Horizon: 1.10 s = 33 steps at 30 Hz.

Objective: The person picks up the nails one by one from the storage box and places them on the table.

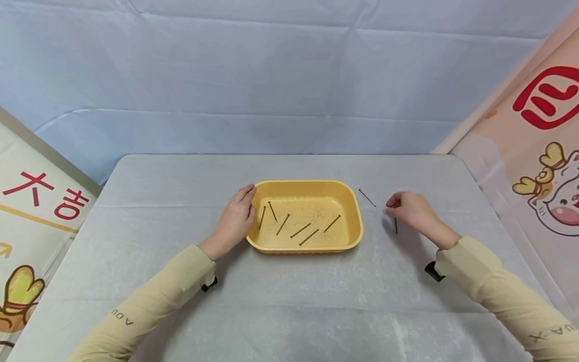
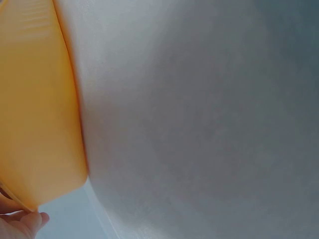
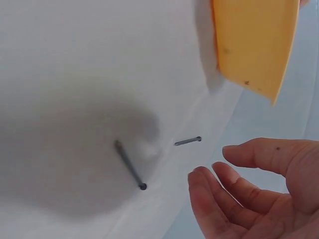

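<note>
From the head view, your left hand [image 1: 233, 221] rests with relaxed fingers against the left rim of the shallow yellow plastic tray [image 1: 355, 211], where six thin dark metal nails [image 1: 300, 230] lie. Your right hand [image 1: 409, 208] hovers empty, fingers loosely curved, between two loose nails: the far nail [image 1: 367, 197] and the near nail [image 1: 395, 225].

The left wrist view shows only the tray wall and the grey table cover [image 2: 199, 119].

In the right wrist view both loose nails lie flat. They are probably light, stiff and slippery; pinch one at the middle of the shaft.
</note>
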Available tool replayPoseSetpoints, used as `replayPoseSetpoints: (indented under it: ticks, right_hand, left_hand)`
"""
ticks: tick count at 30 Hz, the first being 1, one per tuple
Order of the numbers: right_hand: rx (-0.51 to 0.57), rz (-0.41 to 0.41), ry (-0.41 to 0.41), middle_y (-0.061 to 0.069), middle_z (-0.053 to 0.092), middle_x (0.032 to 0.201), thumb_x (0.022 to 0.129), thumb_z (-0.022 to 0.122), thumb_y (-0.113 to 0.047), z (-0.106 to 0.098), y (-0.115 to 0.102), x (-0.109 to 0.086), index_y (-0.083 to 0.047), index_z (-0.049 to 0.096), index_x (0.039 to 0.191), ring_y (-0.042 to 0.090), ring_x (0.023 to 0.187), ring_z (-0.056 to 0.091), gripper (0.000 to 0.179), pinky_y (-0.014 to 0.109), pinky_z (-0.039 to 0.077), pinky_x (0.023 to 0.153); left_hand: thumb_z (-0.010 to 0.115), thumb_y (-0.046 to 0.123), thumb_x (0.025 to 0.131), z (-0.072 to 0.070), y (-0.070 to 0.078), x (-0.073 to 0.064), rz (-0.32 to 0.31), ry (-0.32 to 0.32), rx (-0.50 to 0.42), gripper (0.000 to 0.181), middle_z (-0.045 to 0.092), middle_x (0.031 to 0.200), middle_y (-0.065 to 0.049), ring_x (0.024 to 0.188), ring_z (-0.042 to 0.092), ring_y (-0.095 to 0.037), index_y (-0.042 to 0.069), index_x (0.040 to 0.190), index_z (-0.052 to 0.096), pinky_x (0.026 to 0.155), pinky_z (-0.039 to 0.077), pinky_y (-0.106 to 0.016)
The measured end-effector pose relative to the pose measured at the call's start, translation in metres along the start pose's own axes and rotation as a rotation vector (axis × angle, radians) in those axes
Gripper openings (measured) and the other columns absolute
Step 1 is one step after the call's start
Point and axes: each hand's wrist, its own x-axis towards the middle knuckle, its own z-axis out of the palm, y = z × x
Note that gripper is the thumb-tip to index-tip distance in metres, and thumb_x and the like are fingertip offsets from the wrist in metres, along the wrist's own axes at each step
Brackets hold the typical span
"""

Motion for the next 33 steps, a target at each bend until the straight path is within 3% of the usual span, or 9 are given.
replayPoseSetpoints:
  ticks: [13, 33]
  right_hand:
    - [-0.045, -0.07, -0.003, 0.021, 0.062, 0.094, 0.084, 0.058, -0.013, -0.01, -0.022, -0.003, 0.007, 0.06, 0.1, 0.032, 0.084, 0.058, 0.025, 0.04, 0.049, 0.067]
    - [-0.095, -0.092, -0.027, 0.022, 0.062, 0.098, 0.085, 0.058, -0.014, -0.022, -0.049, -0.007, 0.006, 0.06, 0.103, 0.033, 0.087, 0.059, 0.027, 0.041, 0.05, 0.068]
  left_hand:
    - [0.047, 0.001, 0.089, 0.0, 0.001, -0.001, 0.001, 0.005, -0.001, 0.043, 0.042, 0.134, -0.02, 0.124, 0.04, -0.03, -0.01, 0.13, 0.042, 0.1, 0.037, -0.039]
    - [0.048, 0.0, 0.088, 0.0, -0.001, 0.0, 0.017, 0.02, 0.011, 0.043, 0.043, 0.133, -0.02, 0.123, 0.041, -0.03, -0.01, 0.13, 0.043, 0.1, 0.037, -0.039]
